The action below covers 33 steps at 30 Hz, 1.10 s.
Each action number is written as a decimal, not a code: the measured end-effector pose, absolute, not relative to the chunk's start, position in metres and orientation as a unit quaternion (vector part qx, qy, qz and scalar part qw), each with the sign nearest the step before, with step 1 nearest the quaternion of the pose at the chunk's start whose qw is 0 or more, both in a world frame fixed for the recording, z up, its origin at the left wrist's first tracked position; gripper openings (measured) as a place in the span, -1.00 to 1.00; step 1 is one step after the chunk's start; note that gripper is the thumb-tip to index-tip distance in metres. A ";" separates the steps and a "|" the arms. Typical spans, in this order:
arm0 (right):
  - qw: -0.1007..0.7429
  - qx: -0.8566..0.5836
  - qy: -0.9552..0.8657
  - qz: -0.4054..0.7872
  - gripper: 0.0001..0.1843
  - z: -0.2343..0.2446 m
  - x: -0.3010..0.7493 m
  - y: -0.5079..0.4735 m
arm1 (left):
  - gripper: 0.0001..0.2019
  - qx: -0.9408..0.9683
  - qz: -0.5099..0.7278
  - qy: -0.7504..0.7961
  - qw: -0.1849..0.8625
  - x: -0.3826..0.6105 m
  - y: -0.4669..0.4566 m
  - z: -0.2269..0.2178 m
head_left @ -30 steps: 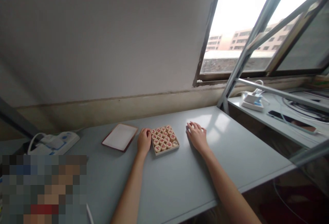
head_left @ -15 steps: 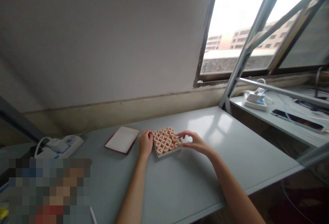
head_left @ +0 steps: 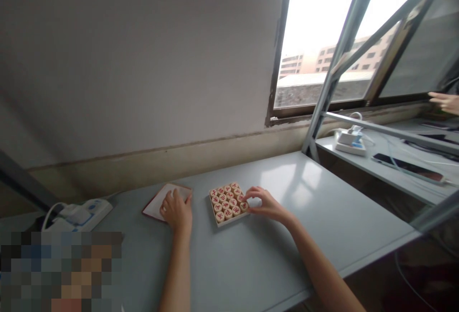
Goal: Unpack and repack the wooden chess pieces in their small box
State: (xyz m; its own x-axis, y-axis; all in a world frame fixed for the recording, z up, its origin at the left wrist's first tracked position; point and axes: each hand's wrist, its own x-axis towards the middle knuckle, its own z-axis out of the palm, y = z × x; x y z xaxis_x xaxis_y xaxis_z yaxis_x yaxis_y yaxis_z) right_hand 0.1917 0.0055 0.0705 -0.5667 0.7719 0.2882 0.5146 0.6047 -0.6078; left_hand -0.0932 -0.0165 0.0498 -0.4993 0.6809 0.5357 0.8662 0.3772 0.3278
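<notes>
A shallow pale box (head_left: 232,222) on the desk holds rows of round wooden Chinese chess pieces (head_left: 228,211) with red characters, lying flat. At its near right corner, my right hand (head_left: 265,203) curves its thumb and fingertips around a corner Chinese chess piece (head_left: 244,206), which sits level with the others. To the left, my left hand (head_left: 177,209) reaches over the box lid (head_left: 157,202), white inside with a dark red edge. Its fingers are spread across the lid, and whether they press on it I cannot tell.
A white power strip (head_left: 96,208) stands on the desk's left end. A metal frame (head_left: 315,130) rises at the right; beyond it, another desk carries a power strip (head_left: 350,147) and a phone (head_left: 409,167). Another person's hand (head_left: 446,102) shows at the right edge.
My left hand has left the box's side and moved left onto the lid. The corner piece at my right hand, tilted before, now lies flat. Another person's hand has appeared at right.
</notes>
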 end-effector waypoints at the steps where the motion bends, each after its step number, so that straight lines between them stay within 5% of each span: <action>1: 0.269 -0.377 -0.856 0.228 -0.76 0.070 0.191 0.006 | -0.66 -0.490 -0.272 -0.814 0.151 -0.097 -0.016 0.045; 8: 0.243 -0.389 -0.870 0.181 -0.84 0.072 0.193 0.003 | -0.74 -0.531 -0.266 -0.797 0.112 -0.102 -0.018 0.043; 15: 0.257 -0.400 -0.861 0.180 -0.71 0.077 0.198 0.000 | -0.71 -0.456 -0.556 -0.682 0.133 -0.075 -0.041 0.089; 21: 0.407 -0.366 -0.772 0.324 -0.50 0.078 0.186 -0.006 | -0.70 -0.312 -0.769 -0.531 -0.169 -0.060 -0.044 0.116; 25: 0.487 -0.289 -0.670 0.480 -0.37 0.071 0.169 -0.007 | -0.70 -0.246 -0.722 -0.463 -0.452 -0.048 -0.039 0.120; 29: 0.502 -0.222 -0.578 0.604 -0.37 0.069 0.155 -0.010 | -0.72 -0.226 -0.702 -0.477 -0.478 -0.029 -0.024 0.101; 33: 0.501 -0.256 -0.575 0.594 -0.30 0.066 0.149 -0.014 | -0.69 -0.241 -0.689 -0.523 -0.439 -0.016 -0.008 0.074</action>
